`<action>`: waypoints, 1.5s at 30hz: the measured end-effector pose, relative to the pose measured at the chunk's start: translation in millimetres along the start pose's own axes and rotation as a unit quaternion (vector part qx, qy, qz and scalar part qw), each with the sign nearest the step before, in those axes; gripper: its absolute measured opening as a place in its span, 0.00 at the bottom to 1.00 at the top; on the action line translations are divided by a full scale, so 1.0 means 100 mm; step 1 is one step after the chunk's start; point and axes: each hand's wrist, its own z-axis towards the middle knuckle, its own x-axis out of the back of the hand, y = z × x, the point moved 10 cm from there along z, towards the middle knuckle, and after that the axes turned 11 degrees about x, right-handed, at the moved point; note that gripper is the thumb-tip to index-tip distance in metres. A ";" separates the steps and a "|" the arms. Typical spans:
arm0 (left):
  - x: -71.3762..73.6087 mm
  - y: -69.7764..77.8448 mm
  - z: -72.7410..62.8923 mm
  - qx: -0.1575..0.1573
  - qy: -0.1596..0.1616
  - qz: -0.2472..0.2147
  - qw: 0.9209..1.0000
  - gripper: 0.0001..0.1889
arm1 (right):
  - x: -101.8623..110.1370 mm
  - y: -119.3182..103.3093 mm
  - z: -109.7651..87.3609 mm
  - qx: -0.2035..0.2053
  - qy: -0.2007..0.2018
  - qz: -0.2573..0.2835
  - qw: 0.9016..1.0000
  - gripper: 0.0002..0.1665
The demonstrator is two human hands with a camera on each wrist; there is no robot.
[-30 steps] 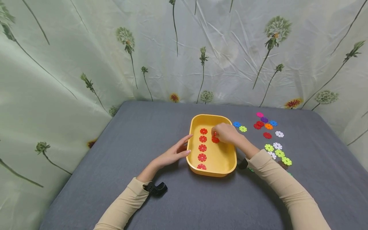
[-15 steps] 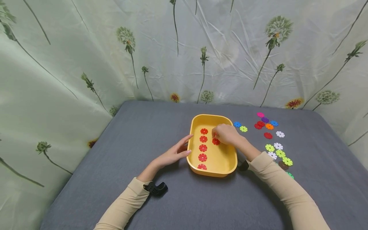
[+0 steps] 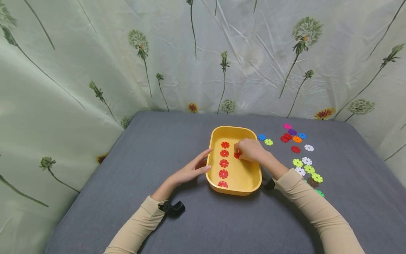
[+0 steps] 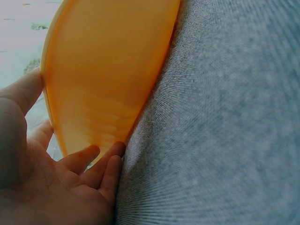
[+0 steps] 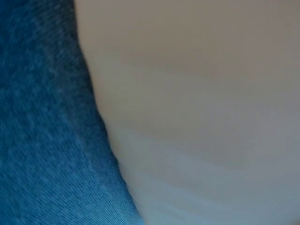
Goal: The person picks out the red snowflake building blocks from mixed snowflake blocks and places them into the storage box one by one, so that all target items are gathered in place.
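A yellow plastic bin stands on the grey cloth. Inside, on the left, several red notched discs form a column. My left hand touches the bin's left wall with fingers spread and relaxed; in the left wrist view its thumb and fingertips rest against the translucent yellow wall. My right hand reaches into the bin, right of that column. Its fingertips pinch a red notched disc, which they partly cover. Another bit of red shows just above, mostly hidden by the hand.
Right of the bin lie scattered notched discs: blue, lime, white, red, orange, brown and others. A floral curtain hangs behind the table. The right wrist view holds only pale blurred fabric and blue-looking cloth.
My right fingertips have come down over the lower red disc, which showed more fully half a second ago and has shifted slightly. My left hand and the bin have stayed put.
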 end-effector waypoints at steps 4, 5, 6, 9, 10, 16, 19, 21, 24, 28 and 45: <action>0.00 0.00 0.00 0.002 0.001 0.000 1.000 0.35 | 0.00 0.01 0.00 -0.001 0.006 -0.005 1.000 0.07; 0.00 -0.01 0.00 0.003 0.002 0.000 1.000 0.35 | 0.00 0.01 0.00 -0.002 0.007 -0.005 1.000 0.07; 0.00 -0.01 0.00 0.004 0.001 0.000 1.000 0.35 | 0.00 0.01 0.00 -0.002 0.007 -0.004 1.000 0.07; -0.01 -0.01 0.01 0.007 -0.001 -0.002 1.000 0.35 | 0.01 0.01 -0.01 0.001 0.009 0.007 1.000 0.06; -0.01 -0.01 0.01 0.007 -0.003 -0.004 1.000 0.35 | 0.02 0.01 -0.01 0.005 0.013 0.014 1.000 0.06; -0.02 -0.02 0.01 0.005 -0.008 -0.007 1.000 0.36 | 0.14 -0.02 -0.04 0.033 0.055 0.076 0.995 0.07; 0.00 -0.02 0.01 0.003 -0.003 -0.002 1.000 0.36 | 0.19 -0.02 -0.07 0.035 0.072 0.096 0.992 0.09; 0.01 -0.02 0.00 0.000 0.000 -0.001 1.000 0.35 | 0.22 -0.01 -0.09 0.037 0.086 0.104 0.990 0.09; 0.01 0.00 -0.02 -0.002 0.002 0.000 1.000 0.35 | 0.28 -0.01 -0.11 0.045 0.113 0.104 0.987 0.09; 0.01 0.01 -0.03 0.000 0.002 0.000 1.000 0.35 | 0.37 0.03 -0.15 0.054 0.159 0.098 0.981 0.09; -0.02 0.01 -0.01 -0.009 -0.012 -0.001 1.000 0.32 | 0.52 0.27 -0.39 0.008 0.275 0.105 0.956 0.08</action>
